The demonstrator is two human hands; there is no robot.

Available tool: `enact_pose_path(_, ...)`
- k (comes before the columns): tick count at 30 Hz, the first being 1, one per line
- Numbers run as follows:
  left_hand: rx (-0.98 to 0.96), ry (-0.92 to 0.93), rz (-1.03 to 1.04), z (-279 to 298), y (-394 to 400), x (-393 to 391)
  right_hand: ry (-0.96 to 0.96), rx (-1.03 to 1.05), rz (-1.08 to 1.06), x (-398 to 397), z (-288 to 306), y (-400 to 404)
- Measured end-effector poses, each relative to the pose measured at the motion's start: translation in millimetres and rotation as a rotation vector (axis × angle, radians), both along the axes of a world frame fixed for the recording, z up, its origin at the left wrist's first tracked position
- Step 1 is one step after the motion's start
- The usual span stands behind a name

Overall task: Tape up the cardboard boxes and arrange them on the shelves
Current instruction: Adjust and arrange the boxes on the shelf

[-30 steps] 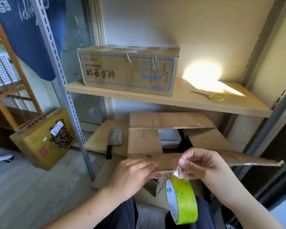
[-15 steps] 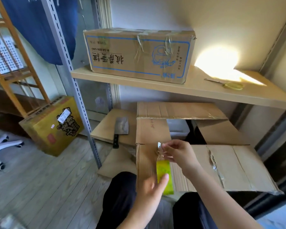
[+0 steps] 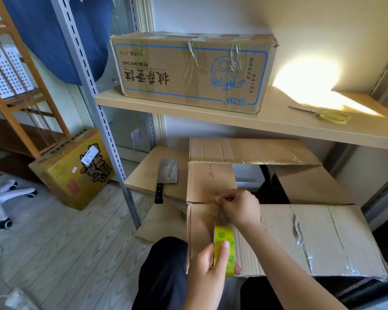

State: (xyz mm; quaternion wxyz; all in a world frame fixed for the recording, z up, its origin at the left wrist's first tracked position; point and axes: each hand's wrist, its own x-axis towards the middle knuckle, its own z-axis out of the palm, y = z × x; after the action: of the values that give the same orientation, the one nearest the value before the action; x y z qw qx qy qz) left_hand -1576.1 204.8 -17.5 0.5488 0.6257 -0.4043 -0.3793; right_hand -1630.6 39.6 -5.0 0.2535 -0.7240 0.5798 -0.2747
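Low in the centre of the frame, an open cardboard box lies with its flaps spread. The left hand grips a yellow-green tape roll over the near flap. Just above, the right hand pinches the free tape end at the flap's edge. To tape well, probably fold the flaps shut first, press the end down firmly, then pull the roll straight along the seam. A sealed box sits on the shelf above, scissors at right. A cleaver lies left of the open box.
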Motion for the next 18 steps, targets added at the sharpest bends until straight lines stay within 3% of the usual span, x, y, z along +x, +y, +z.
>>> enact_pose_path(4,-0.03,0.028,-0.032,3,3,-1,-0.082,0.036,-0.021,-1,2,-1)
enact_pose_path(10,-0.014,-0.016,-0.04,-3,3,-7,0.226,0.121,0.039,3,2,-5)
enact_pose_path(15,0.03,0.022,-0.069,-6,7,-10,0.363,-0.034,0.099,4,-8,3)
enact_pose_path(18,0.037,0.0,-0.092,-8,10,-10,0.269,-0.087,0.197,-3,-10,-5)
